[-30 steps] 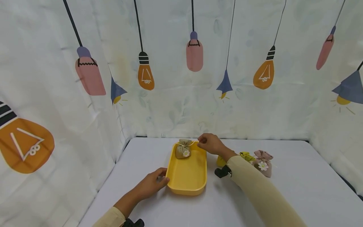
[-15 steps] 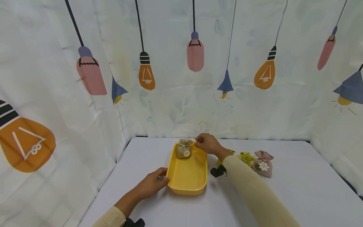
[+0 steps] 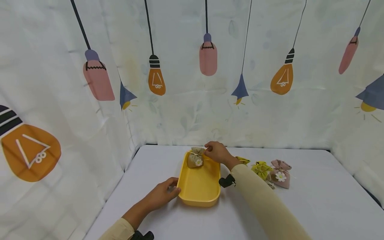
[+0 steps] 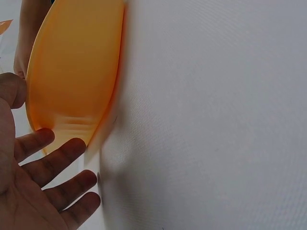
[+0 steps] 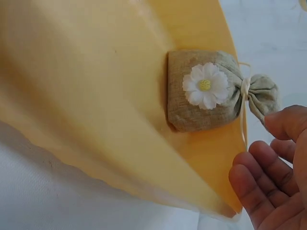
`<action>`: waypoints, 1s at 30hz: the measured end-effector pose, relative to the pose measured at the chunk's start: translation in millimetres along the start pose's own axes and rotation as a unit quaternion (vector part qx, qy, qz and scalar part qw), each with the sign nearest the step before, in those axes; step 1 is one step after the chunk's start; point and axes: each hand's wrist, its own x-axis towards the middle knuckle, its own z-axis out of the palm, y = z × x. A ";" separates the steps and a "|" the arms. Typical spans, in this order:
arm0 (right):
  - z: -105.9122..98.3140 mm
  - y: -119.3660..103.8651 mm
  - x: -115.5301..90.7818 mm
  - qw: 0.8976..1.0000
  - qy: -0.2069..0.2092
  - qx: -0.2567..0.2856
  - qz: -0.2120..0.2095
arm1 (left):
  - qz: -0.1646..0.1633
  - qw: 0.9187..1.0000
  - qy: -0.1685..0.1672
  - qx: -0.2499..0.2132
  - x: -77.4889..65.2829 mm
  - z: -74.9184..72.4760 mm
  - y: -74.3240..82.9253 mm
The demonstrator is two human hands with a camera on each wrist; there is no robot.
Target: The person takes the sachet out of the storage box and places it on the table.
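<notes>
On the table stands a yellow tray (image 3: 199,186). A small grey-green drawstring pouch (image 5: 199,91), with a white flower and a pale string at its neck, rests in the tray's far left part. My left hand (image 3: 162,195) touches the tray's left side near the front, its fingers (image 4: 64,155) extended and spread against the outer wall. Over the far right rim, my right hand (image 3: 220,153) is close to the pouch's gathered top. Its thumb (image 5: 290,122) overlaps that top in the right wrist view, and its other fingers are loosely bent; contact is unclear.
Right of the tray sit a yellow-green pouch (image 3: 262,169) and a pinkish pouch (image 3: 281,175) with a white flower. Part of another yellow-green item (image 3: 243,160) shows behind the right sleeve. The white table (image 3: 318,200) meets a printed curtain (image 3: 258,123) at the back.
My right hand has moved slightly left, closer to the pouch; the string stretched between them earlier looks shorter now. The left hand, the tray and the pouch inside it have barely moved.
</notes>
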 end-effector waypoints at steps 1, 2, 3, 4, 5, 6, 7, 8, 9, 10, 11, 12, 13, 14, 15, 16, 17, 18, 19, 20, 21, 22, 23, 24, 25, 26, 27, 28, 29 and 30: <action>0.3 -0.7 0.1 1.000 0.000 -0.001 0.000 | 0.002 1.000 0.000 0.000 0.1 0.1 -0.2; 0.6 -1.3 0.3 1.000 0.001 -0.002 -0.001 | 0.003 1.000 0.002 0.001 0.2 0.2 -0.3; 0.6 -1.9 0.5 1.000 0.002 -0.004 -0.002 | 0.004 1.000 0.003 0.002 0.3 0.3 -0.3; 0.5 -2.6 0.6 1.000 0.002 -0.006 -0.003 | 0.005 1.000 0.005 0.003 0.3 0.3 -0.3; 0.4 -3.4 0.8 1.000 0.002 -0.009 -0.006 | 0.007 1.000 0.006 0.004 0.3 0.3 -0.3; 0.4 -4.0 0.7 1.000 0.001 -0.011 -0.008 | 0.008 1.000 0.008 0.005 0.6 0.5 -0.4; 0.4 -4.7 0.7 1.000 -0.001 -0.012 -0.011 | 0.010 1.000 0.009 0.005 0.6 0.5 -0.3; 0.7 -4.9 0.9 1.000 -0.002 -0.013 -0.013 | 0.010 1.000 0.009 0.004 0.6 0.6 -0.5; 1.1 -4.9 1.1 1.000 -0.002 -0.013 -0.014 | 0.010 1.000 0.009 0.003 0.6 0.6 -0.6; 1.7 -4.8 1.2 1.000 -0.003 -0.012 -0.014 | 0.009 1.000 0.009 0.002 0.5 0.6 -0.7; 2.4 -4.5 1.4 1.000 -0.003 -0.012 -0.014 | 0.009 1.000 0.008 0.001 0.5 0.7 -0.9; 3.2 -3.9 1.7 1.000 -0.004 -0.009 -0.012 | 0.008 1.000 0.007 0.000 0.6 0.8 -1.2; 4.0 -3.6 1.7 1.000 -0.005 -0.007 -0.011 | 0.007 1.000 0.006 -0.001 0.5 0.9 -1.5; 4.8 -3.5 1.7 1.000 -0.005 -0.005 -0.008 | 0.006 1.000 0.005 -0.002 0.6 1.1 -1.9; 5.6 -3.5 1.6 1.000 -0.005 -0.004 -0.008 | 0.005 1.000 0.004 -0.003 0.5 1.1 -2.2; 6.2 -3.7 1.3 1.000 -0.005 -0.005 -0.008 | 0.004 1.000 0.003 -0.003 0.6 1.2 -2.5; 6.7 -4.1 1.0 1.000 -0.005 -0.005 -0.009 | 0.003 1.000 0.002 -0.004 0.6 1.2 -2.7; 7.0 -4.7 0.5 1.000 -0.003 -0.005 -0.012 | 0.002 1.000 0.001 -0.006 0.6 1.2 -2.8; 7.1 -5.8 -0.5 1.000 -0.003 -0.005 -0.013 | 0.002 1.000 0.000 -0.006 0.6 1.1 -3.0; 7.2 -6.8 -1.2 1.000 -0.002 -0.004 -0.016 | 0.001 1.000 -0.001 -0.008 0.6 1.1 -3.1; 7.2 -7.7 -2.1 1.000 0.000 -0.004 -0.019 | 0.001 1.000 -0.002 -0.009 0.6 1.1 -3.0; 7.0 -8.8 -2.9 1.000 0.002 -0.002 -0.021 | 0.002 1.000 -0.003 -0.011 0.6 1.0 -3.0; 6.8 -9.6 -3.8 1.000 0.005 -0.001 -0.024 | 0.001 1.000 -0.004 -0.012 0.7 1.1 -2.9; 6.6 -10.6 -4.8 1.000 0.007 0.001 -0.027 | 0.002 1.000 -0.005 -0.012 0.8 1.0 -2.9; 6.4 -11.4 -5.7 0.999 0.010 0.003 -0.030 | 0.004 1.000 -0.005 -0.011 0.8 1.0 -2.9; 6.1 -12.0 -6.5 0.999 0.014 0.004 -0.034 | 0.005 1.000 -0.004 -0.010 0.8 0.9 -2.7; 5.7 -12.5 -7.3 0.999 0.019 0.005 -0.038 | 0.008 1.000 -0.003 -0.008 0.7 0.8 -2.7; 5.3 -12.5 -8.0 0.999 0.024 0.007 -0.042 | 0.010 1.000 -0.002 -0.006 0.6 0.8 -2.8; 4.8 -12.6 -8.8 0.999 0.029 0.010 -0.045 | 0.012 1.000 -0.001 -0.005 0.5 0.7 -2.8; 4.2 -12.3 -9.9 0.998 0.032 0.015 -0.046 | 0.017 1.000 0.000 -0.004 0.3 0.6 -2.8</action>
